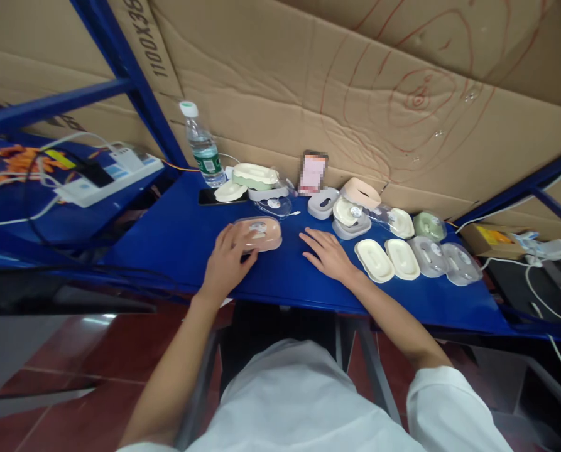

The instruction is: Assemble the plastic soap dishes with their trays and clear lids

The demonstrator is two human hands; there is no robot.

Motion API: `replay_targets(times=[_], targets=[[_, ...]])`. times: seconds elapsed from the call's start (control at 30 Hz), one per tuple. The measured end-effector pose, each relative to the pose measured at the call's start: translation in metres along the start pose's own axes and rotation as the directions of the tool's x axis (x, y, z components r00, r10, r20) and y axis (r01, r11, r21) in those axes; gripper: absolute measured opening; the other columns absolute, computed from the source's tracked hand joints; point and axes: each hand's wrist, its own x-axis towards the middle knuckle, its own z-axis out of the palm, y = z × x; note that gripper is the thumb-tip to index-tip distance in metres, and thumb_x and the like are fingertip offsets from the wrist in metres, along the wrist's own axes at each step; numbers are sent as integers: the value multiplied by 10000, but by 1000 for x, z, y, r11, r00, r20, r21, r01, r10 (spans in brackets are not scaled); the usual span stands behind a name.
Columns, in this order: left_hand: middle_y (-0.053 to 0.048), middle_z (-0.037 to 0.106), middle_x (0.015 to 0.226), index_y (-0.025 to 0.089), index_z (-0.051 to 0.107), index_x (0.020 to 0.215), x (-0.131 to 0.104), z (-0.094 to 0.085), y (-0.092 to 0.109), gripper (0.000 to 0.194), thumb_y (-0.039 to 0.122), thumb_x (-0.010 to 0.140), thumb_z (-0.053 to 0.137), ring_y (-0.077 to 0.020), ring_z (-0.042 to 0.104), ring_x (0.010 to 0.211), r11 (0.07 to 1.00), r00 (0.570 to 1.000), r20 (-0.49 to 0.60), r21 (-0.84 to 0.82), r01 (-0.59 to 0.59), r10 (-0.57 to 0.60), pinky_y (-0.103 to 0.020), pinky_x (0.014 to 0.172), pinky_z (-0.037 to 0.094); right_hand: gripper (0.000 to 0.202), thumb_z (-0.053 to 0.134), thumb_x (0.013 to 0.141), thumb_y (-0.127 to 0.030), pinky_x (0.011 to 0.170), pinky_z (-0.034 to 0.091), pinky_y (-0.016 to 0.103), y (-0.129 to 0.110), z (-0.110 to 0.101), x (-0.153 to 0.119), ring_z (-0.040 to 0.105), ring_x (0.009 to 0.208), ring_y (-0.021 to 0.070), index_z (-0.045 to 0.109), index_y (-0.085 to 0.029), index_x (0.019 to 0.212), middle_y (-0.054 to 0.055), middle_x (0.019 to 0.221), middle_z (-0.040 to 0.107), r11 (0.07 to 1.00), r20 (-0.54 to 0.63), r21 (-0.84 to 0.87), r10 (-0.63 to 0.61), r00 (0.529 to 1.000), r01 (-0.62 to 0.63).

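My left hand grips the left end of a pink soap box with a clear lid, its thumb at the front edge and its fingers over the top. The box lies flat on the blue table. My right hand rests palm down on the table with its fingers spread and nothing in it. To its right lie two cream oval trays. Behind it sit a grey soap box part and a grey base with a cream tray and a clear lid on it.
A water bottle stands at the back left, near stacked green and cream soap box parts and a dark phone. A lit phone leans against the cardboard. Lidded grey boxes and a green one lie at right.
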Motion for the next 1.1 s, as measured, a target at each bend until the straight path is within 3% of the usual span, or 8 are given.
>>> replay_targets(times=[0.23, 0.4, 0.5, 0.6, 0.8, 0.9, 1.03, 1.1], targets=[[-242, 487, 1606, 124, 594, 1441, 10, -16, -53, 588, 362, 905, 642, -446, 354, 1590, 991, 992, -14, 51, 126, -126, -611, 1300, 335, 450, 472, 1132, -387, 1205, 462, 527, 5, -8, 0, 567, 1459, 316, 634, -220, 1518, 135, 1582, 612, 995, -40, -21, 95, 995, -96], [-283, 386, 1680, 102, 526, 1509, 12, -20, -61, 684, 410, 907, 628, -469, 289, 1622, 982, 987, 12, 103, 157, -159, -657, 1280, 313, 432, 514, 1110, -366, 1182, 469, 557, 14, -5, -3, 573, 1429, 351, 655, -192, 1479, 156, 1563, 616, 971, -76, -50, 230, 970, -235], [-309, 306, 1725, 91, 496, 1551, 10, -22, -53, 708, 438, 944, 608, -487, 253, 1635, 977, 989, 2, 155, 148, -150, -717, 1277, 245, 414, 486, 1101, -292, 1189, 457, 572, 16, -2, -3, 565, 1435, 356, 673, -182, 1454, 165, 1567, 607, 968, -32, -49, 245, 969, -246], [-264, 365, 1718, 150, 565, 1513, 9, -24, -45, 601, 383, 960, 610, -447, 307, 1623, 980, 997, 5, 186, 77, -79, -696, 1298, 192, 465, 442, 1065, -181, 1194, 446, 582, 23, -8, -2, 555, 1442, 352, 658, -176, 1476, 172, 1571, 600, 966, -79, -68, 245, 966, -250], [-196, 593, 1540, 207, 689, 1388, 30, -18, -14, 427, 312, 992, 571, -386, 525, 1460, 986, 984, 95, 55, -158, 152, -599, 1223, 389, 575, 478, 1030, -222, 1232, 353, 646, 73, -49, 12, 456, 1511, 405, 513, -144, 1598, 210, 1693, 454, 893, -263, -214, 337, 904, -396], [-190, 634, 1477, 195, 673, 1414, 55, 0, 15, 431, 287, 1037, 487, -361, 593, 1374, 957, 939, 187, -54, -284, 289, -578, 1166, 449, 633, 507, 1019, -263, 1252, 306, 650, 104, -66, 23, 396, 1552, 417, 449, -94, 1627, 236, 1717, 407, 834, -271, -232, 438, 857, -500], [-125, 702, 1397, 250, 720, 1356, 87, 32, 52, 384, 251, 1044, 496, -312, 648, 1310, 892, 843, 291, -180, -416, 452, -507, 1137, 482, 528, 526, 1022, -267, 1211, 323, 672, 130, -75, 31, 542, 1421, 423, 572, -105, 1522, 249, 1530, 621, 773, -173, -215, 571, 802, -597], [-115, 711, 1376, 255, 737, 1322, 99, 43, 61, 358, 236, 1036, 522, -300, 657, 1307, 862, 807, 307, -236, -449, 505, -489, 1146, 481, 446, 519, 1047, -277, 1177, 363, 640, 133, -77, 29, 621, 1318, 408, 642, -125, 1448, 237, 1411, 705, 774, -146, -215, 578, 803, -596]])
